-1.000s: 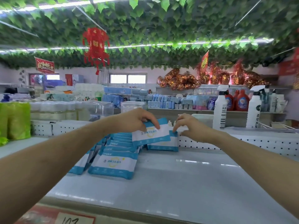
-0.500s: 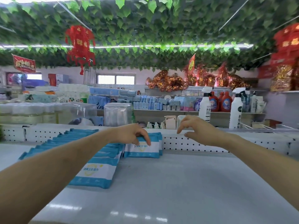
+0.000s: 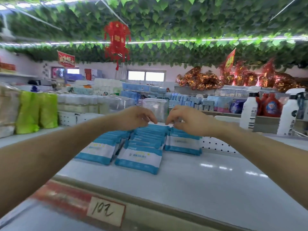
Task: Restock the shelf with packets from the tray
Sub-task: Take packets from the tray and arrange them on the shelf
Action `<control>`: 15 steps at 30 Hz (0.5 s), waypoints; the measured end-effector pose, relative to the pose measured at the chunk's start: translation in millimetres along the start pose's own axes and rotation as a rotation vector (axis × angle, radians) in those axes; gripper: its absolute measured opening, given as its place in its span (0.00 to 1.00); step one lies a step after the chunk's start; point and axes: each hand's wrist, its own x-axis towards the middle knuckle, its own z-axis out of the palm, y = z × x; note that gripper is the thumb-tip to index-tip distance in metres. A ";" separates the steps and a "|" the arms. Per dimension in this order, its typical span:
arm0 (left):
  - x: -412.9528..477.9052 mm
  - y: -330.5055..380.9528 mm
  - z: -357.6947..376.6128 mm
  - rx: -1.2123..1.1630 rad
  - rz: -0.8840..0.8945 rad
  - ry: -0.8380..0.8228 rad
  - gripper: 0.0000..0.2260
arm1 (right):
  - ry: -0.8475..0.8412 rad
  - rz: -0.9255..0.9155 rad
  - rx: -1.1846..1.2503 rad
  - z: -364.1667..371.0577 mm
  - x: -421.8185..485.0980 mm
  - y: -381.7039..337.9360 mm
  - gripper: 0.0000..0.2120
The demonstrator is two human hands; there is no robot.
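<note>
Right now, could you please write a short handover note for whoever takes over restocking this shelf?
Left hand: over the back of the packet rows, fingers loosely curled, nothing in its grip.
Right hand: beside it, likewise holding nothing.
Packets: three rows on the shelf: left row, middle row and right row, which looks shortest.
Done: those rows are placed.
Left: the tray is out of view, so remaining stock is unknown; bare shelf shows right of the rows.
</note>
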 end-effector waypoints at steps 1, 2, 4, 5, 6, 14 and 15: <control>-21.9 -4.8 -14.2 0.009 -0.030 0.023 0.16 | -0.008 -0.039 0.019 6.9 15.6 -19.6 0.11; -45.6 -9.5 -28.7 0.019 -0.067 0.047 0.15 | -0.021 -0.081 0.041 14.3 31.0 -40.7 0.11; -97.7 -18.1 -57.3 0.044 -0.157 0.097 0.13 | -0.053 -0.183 0.078 31.2 62.8 -86.7 0.11; -126.0 -22.7 -71.6 0.066 -0.197 0.130 0.12 | -0.069 -0.238 0.086 40.0 79.2 -111.3 0.11; -154.0 -27.1 -85.2 0.096 -0.233 0.165 0.11 | -0.082 -0.290 0.089 48.8 94.6 -135.9 0.11; -395.5 -51.5 -147.6 0.194 -0.539 0.315 0.07 | -0.278 -0.588 0.351 119.7 169.8 -327.4 0.15; -422.0 -53.2 -147.5 0.187 -0.577 0.318 0.07 | -0.302 -0.614 0.394 129.4 172.4 -349.3 0.16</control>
